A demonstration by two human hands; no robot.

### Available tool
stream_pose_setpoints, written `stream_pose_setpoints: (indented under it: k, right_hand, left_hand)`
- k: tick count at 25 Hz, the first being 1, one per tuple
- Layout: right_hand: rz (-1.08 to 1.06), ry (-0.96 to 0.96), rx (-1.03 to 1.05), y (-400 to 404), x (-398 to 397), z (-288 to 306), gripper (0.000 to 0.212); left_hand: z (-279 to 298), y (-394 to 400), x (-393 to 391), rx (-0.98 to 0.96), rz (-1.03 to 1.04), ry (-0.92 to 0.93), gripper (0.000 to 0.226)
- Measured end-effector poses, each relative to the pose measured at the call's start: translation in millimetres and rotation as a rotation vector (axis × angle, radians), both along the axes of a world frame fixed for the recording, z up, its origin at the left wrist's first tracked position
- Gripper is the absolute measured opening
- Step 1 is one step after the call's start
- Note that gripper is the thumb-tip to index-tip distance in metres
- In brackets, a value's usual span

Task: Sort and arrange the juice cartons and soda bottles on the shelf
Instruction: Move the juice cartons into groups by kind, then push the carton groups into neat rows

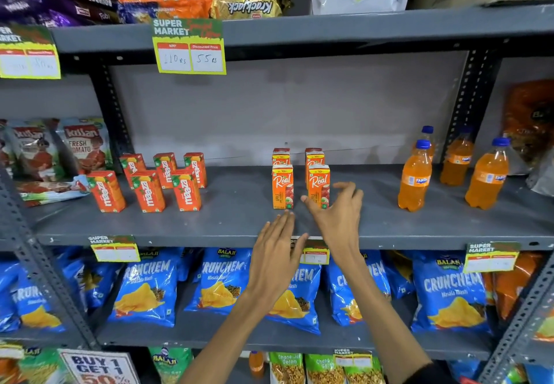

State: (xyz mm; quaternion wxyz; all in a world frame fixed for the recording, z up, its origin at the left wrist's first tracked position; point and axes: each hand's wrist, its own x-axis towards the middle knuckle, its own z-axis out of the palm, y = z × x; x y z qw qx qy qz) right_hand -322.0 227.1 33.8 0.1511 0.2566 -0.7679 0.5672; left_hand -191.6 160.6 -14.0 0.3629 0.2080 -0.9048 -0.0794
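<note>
Grey metal shelf (239, 222) carried three groups: six Maaza cartons (150, 183) at left, four Fanta bottles (415, 175) at right, four Real apple cartons (281, 186) in the middle, two in front, two behind. Right hand (335, 213) hovered at the front-right Real carton (319, 184), fingers spread, gripping nothing. Left hand (277, 252) sat flat over the shelf edge, fingers extended, empty.
</note>
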Motion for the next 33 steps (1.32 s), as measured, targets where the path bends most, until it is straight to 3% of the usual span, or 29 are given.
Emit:
stream_pose_setpoints:
  k: [4, 8, 11, 14, 22, 27, 33]
  right_hand:
    - [0.09, 0.129, -0.097, -10, 46, -3, 0.05]
    - [0.195, 0.137, -0.16, -61, 102, 1, 0.039]
    - [0.277, 0.098, -0.155, -113, 143, 3, 0.038]
    - [0.306, 0.017, -0.084, -162, 167, 6, 0.046]
    - [0.185, -0.133, 0.19, -240, 187, 10, 0.083]
    - [0.109, -0.111, 0.277, -250, 186, 7, 0.063]
    - [0.063, -0.053, 0.396, -259, 192, 3, 0.068]
  left_hand:
    - [0, -20, 44, 0.061, 0.047, 0.31, 0.042]
    - [16, -78, 107, 0.067, 0.125, 0.455, 0.022]
    - [31, -134, 151, 0.136, 0.21, 0.528, 0.019]
    - [39, -177, 173, 0.285, 0.268, 0.632, 0.034]
    - [52, -246, 172, 0.506, 0.334, 0.282, 0.087]
    - [54, -258, 168, 0.316, 0.422, 0.036, 0.069]
    - [47, -268, 178, 0.311, 0.364, 0.133, 0.063]
